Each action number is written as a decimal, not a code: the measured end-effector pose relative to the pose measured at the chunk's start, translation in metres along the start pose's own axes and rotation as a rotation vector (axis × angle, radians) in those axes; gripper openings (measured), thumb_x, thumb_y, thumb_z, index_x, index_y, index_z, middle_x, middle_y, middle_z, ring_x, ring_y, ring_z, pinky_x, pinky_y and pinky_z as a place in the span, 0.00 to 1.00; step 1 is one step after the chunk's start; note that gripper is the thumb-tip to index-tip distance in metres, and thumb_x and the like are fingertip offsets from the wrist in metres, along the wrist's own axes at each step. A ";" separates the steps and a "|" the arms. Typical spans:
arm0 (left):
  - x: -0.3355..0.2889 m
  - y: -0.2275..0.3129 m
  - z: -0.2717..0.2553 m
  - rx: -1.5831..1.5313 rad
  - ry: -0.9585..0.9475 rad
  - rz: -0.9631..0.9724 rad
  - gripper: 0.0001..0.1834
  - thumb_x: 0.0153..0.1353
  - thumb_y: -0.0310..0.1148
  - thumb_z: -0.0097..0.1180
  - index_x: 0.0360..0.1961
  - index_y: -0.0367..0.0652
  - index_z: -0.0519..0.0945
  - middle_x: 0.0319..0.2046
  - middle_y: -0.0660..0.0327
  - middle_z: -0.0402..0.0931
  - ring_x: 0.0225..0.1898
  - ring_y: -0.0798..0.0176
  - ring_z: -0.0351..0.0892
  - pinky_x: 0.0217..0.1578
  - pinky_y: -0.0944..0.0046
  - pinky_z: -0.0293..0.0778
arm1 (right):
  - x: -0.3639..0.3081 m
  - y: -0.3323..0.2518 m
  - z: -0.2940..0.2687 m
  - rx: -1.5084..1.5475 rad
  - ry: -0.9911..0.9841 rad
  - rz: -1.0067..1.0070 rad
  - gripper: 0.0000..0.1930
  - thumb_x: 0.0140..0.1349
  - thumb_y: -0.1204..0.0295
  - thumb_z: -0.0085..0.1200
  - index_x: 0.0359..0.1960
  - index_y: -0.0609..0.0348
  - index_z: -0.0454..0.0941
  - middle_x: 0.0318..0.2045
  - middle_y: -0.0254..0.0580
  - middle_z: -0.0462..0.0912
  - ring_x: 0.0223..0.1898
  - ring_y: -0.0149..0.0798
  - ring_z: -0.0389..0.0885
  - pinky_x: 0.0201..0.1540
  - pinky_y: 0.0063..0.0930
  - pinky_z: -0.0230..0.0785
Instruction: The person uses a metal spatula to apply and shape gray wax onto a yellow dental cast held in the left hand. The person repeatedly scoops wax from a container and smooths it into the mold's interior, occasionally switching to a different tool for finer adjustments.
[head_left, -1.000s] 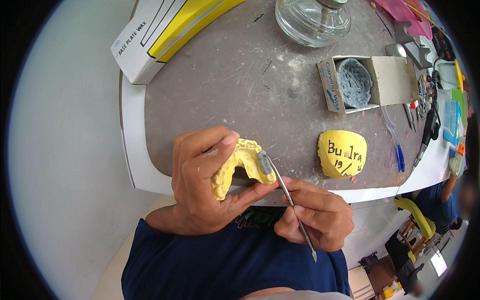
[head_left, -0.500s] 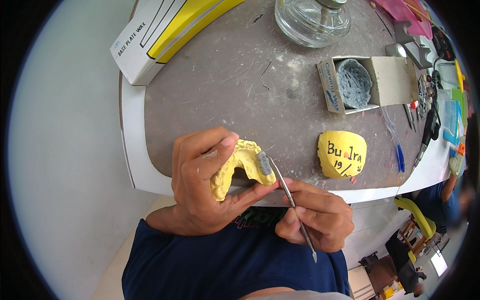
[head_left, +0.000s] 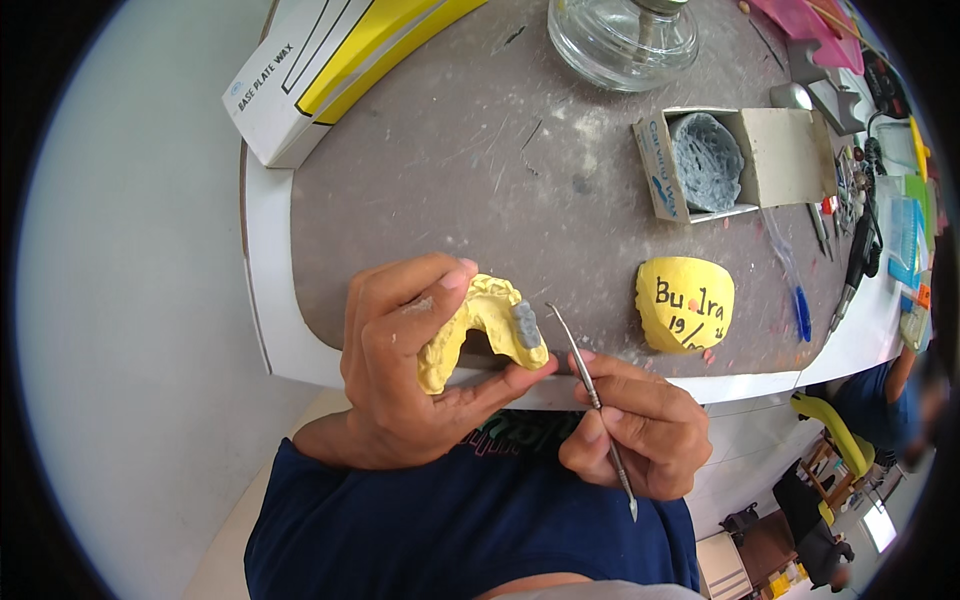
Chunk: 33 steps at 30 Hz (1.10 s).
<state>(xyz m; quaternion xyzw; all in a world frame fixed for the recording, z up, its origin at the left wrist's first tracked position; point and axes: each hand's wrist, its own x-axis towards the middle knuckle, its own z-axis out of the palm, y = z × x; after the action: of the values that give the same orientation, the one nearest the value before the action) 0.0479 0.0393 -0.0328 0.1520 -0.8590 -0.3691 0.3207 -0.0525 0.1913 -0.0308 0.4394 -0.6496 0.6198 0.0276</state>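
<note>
My left hand [head_left: 410, 365] grips a yellow dental cast [head_left: 497, 296], a horseshoe-shaped arch held near the table's front edge. On the arch's right side sits a strip of grey wax [head_left: 525, 324] shaped like teeth. Between the fingers and thumb of my right hand [head_left: 645, 425] is a slim metal wax carver [head_left: 588, 384]. Its bent upper tip stands a little to the right of the grey wax, apart from it; the pointed lower end sticks out below the hand.
A second yellow cast [head_left: 685, 310] with handwriting lies to the right. Beyond it are an open box [head_left: 785, 155] with a tub of grey wax [head_left: 707, 163], a glass burner [head_left: 622, 45] and a blue brush [head_left: 802, 312]. A wax carton [head_left: 300, 95] stands far left. Another person [head_left: 880, 400] is at right.
The carver's tip has come away from the grey wax and moved slightly right, along with my right hand. My left hand still holds the cast in nearly the same place.
</note>
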 end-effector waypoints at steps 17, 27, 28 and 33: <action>0.000 -0.002 -0.003 0.025 -0.027 0.046 0.44 0.40 0.36 0.79 0.57 0.37 0.68 0.48 0.48 0.75 0.44 0.56 0.78 0.39 0.65 0.78 | 0.001 0.001 -0.001 0.038 -0.040 -0.025 0.13 0.49 0.83 0.67 0.27 0.69 0.70 0.24 0.57 0.82 0.32 0.54 0.87 0.28 0.32 0.84; 0.001 -0.004 -0.010 0.052 -0.127 0.078 0.47 0.40 0.36 0.80 0.59 0.36 0.64 0.50 0.43 0.71 0.49 0.56 0.77 0.42 0.66 0.79 | 0.004 0.001 0.001 0.033 -0.046 -0.046 0.13 0.48 0.84 0.67 0.26 0.69 0.71 0.23 0.57 0.82 0.31 0.53 0.88 0.24 0.28 0.82; 0.001 -0.004 -0.010 0.052 -0.128 0.082 0.47 0.40 0.36 0.79 0.59 0.36 0.64 0.50 0.43 0.71 0.49 0.56 0.77 0.42 0.66 0.79 | 0.004 0.001 0.002 0.036 -0.046 -0.043 0.13 0.48 0.84 0.67 0.26 0.69 0.71 0.23 0.57 0.82 0.31 0.53 0.88 0.23 0.28 0.82; 0.001 -0.006 -0.010 0.038 -0.133 0.087 0.47 0.41 0.36 0.79 0.59 0.36 0.63 0.50 0.43 0.71 0.49 0.56 0.76 0.42 0.66 0.80 | 0.005 0.000 0.003 0.028 -0.051 -0.038 0.13 0.48 0.84 0.67 0.25 0.69 0.71 0.23 0.57 0.82 0.31 0.52 0.88 0.23 0.27 0.81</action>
<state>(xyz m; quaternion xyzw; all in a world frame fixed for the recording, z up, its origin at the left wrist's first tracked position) 0.0538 0.0291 -0.0313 0.0957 -0.8910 -0.3476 0.2759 -0.0545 0.1860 -0.0284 0.4677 -0.6330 0.6166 0.0167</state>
